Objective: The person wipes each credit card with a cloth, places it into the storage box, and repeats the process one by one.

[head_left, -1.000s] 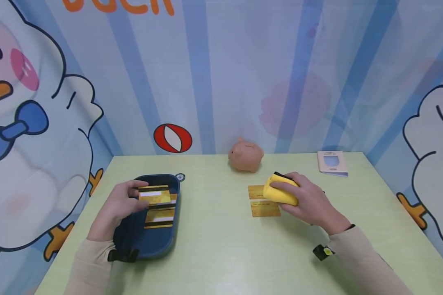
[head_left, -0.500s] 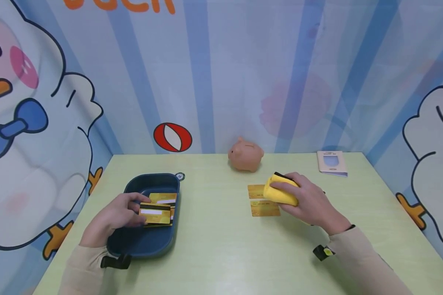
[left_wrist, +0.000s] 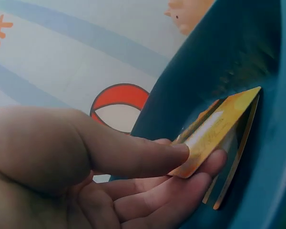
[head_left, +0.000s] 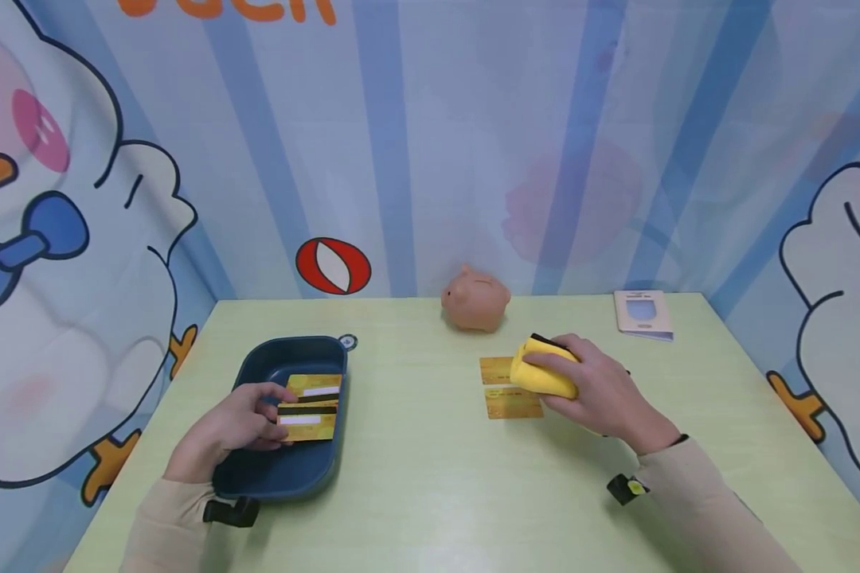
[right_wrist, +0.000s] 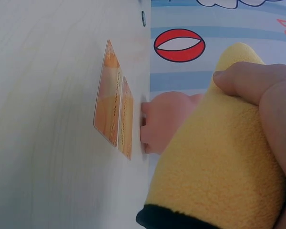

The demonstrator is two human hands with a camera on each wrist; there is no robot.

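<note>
The left hand point(head_left: 231, 426) pinched a card point(head_left: 310, 430) inside the tray point(head_left: 275, 477); from that hand it lay toward three o'clock, its long axis running nine to three. The right hand point(head_left: 598, 398) gripped a cloth point(head_left: 545, 374), well apart from that card, also toward three. At the right hand's nine o'clock, two more cards point(head_left: 514, 404) lay parallel on the bench point(head_left: 430, 485).

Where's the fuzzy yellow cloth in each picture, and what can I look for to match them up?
Head: the yellow cloth is right of centre, in the right hand.
Left wrist: it isn't in this one.
Right wrist: big, at lower right, partly covering the piggy bank.
Shared landmark: the red-and-white ball printed on the backdrop, partly hidden in the left wrist view.
</note>
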